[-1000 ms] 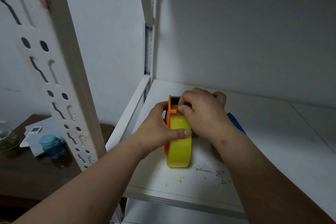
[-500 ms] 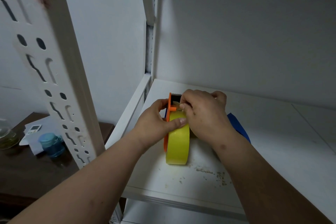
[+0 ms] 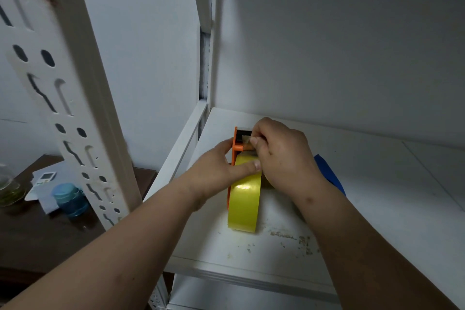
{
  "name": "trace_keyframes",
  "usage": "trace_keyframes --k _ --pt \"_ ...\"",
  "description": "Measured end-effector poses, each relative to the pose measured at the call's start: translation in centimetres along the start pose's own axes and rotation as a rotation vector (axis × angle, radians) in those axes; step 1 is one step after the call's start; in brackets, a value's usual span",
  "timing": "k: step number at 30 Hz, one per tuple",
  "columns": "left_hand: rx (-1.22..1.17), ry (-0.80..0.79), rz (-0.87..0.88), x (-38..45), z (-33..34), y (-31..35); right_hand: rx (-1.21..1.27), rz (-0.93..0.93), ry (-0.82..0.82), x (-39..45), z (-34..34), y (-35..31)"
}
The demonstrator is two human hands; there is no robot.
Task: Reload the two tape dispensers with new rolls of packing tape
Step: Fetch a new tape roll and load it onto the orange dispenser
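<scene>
Since earlier, my right hand [image 3: 281,156] lifts the tape end [image 3: 247,145] toward the cutter; left hand [image 3: 221,171] grips the yellow roll [image 3: 244,199] in the orange dispenser [image 3: 235,145] on the shelf [image 3: 377,209]. No legible writing. Blue dispenser [image 3: 327,173] right, partly hidden.

Storage room, white slotted-metal shelving [image 3: 75,108], bare white walls, cluttered dark side table [image 3: 37,239]

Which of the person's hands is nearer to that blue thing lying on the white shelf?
Right. The right hand is directly beside the blue object; the left hand is across the yellow tape roll.
</scene>
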State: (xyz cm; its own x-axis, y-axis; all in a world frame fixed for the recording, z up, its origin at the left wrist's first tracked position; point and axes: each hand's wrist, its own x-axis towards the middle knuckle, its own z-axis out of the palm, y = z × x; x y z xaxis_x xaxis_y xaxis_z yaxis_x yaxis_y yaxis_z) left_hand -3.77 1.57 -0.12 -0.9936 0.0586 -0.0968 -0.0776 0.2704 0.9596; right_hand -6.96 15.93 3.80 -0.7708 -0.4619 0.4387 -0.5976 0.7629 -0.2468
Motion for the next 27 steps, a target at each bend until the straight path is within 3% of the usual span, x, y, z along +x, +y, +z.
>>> trace_keyframes --k 4,17,20,27 --pt "-0.132 0.003 -0.114 -0.5 1.2 -0.9 0.096 0.044 -0.026 -0.3 -0.2 -0.2" --pt "-0.319 0.026 -0.185 -1.2 3.3 -0.8 0.246 0.160 0.065 -1.5 0.0 0.6" --pt "-0.373 0.090 -0.162 -1.0 4.1 -1.0 0.210 0.138 0.092 -1.7 0.0 0.6" --pt "-0.234 0.337 -0.132 -1.3 5.6 -0.9 0.190 0.097 0.239 -2.6 -0.4 -0.1"
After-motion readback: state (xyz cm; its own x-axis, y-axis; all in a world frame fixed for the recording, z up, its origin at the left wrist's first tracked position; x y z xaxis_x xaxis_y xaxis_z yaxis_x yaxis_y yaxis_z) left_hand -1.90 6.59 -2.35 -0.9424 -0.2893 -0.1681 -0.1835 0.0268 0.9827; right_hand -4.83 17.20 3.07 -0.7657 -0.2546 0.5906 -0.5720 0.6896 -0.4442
